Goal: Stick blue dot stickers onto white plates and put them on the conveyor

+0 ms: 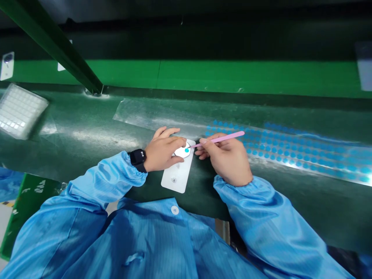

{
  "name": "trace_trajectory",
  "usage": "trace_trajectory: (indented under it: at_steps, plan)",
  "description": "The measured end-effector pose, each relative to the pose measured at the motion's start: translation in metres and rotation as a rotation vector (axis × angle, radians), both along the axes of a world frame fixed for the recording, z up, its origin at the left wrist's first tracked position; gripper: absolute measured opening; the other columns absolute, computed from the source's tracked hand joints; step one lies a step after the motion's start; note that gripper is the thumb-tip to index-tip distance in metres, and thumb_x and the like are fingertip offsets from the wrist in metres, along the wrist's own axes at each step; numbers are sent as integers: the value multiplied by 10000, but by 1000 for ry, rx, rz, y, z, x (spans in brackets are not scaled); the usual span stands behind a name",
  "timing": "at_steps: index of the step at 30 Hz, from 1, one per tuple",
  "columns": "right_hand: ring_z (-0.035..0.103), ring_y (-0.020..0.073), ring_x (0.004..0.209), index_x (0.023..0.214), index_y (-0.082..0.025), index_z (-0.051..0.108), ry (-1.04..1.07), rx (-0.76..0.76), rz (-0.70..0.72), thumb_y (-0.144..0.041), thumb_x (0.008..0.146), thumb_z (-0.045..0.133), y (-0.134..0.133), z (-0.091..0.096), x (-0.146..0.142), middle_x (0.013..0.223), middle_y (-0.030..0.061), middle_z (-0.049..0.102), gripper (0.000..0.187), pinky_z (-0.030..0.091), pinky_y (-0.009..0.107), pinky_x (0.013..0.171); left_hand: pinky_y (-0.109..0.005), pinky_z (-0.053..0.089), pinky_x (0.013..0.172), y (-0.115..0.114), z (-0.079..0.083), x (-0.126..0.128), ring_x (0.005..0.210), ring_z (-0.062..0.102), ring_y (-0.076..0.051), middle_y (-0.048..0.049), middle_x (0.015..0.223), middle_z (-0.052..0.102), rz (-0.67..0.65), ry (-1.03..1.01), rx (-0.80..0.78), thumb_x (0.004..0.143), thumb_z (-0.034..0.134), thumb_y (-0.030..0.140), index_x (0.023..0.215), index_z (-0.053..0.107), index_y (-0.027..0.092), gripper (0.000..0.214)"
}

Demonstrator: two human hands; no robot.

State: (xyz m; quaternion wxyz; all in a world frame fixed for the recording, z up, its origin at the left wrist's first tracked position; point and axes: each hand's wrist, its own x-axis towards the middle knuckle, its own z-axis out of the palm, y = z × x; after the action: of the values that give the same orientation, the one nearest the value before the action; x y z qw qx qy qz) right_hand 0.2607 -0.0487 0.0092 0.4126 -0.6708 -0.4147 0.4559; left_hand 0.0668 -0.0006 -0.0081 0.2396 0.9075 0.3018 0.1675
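A white rectangular plate with rounded corners (175, 179) lies on the bench in front of me. On its upper part is a round white area with a dark outline, and a small blue round sticker (186, 150) sits there. My left hand (164, 149) lies over the plate's left side, thumb and forefinger holding at the round area, the other fingers stretched out. In my right hand (228, 155) is a pair of pink tweezers (226, 138), gripped between thumb and fingers. Their dark tip reaches to the round area, close beside the blue sticker; whether it touches is too small to tell.
A clear sheet with rows of blue round stickers (290, 151) stretches along the bench (93, 155) to the right. At left stands a tray of small white pieces (20, 108). A green post (69, 54) slants down behind, and more white plates (7, 66) lean near the back.
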Motion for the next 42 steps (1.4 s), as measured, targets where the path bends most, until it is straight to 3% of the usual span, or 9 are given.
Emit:
trace_trajectory:
  at_steps: [11, 34, 42]
  plan:
    - [627, 158, 473, 699, -172, 614, 86, 34, -22, -511, 720, 736, 0, 0, -1, 558, 34, 669, 361, 518, 262, 438, -541, 223, 1115, 0, 2, 0, 1320, 439, -301, -33, 1173, 687, 6, 2, -2, 749, 774, 297, 1001, 592, 218, 320]
    - [629, 166, 486, 699, -165, 617, 51, -15, 29, -471, 709, 758, 7, 3, 1, 578, 44, 669, 337, 544, 282, 456, -537, 214, 1117, 1, 1, 0, 1318, 437, -295, -29, 1175, 680, 2, 28, -12, 743, 777, 292, 989, 581, 221, 323]
    - [615, 150, 482, 633, -179, 617, 227, -36, -1, -484, 628, 813, 9, 8, 0, 549, 30, 645, 363, 519, 257, 434, -538, 207, 1121, 0, 1, 0, 1320, 434, -293, -35, 1183, 672, 6, 35, -10, 752, 773, 299, 989, 585, 224, 311]
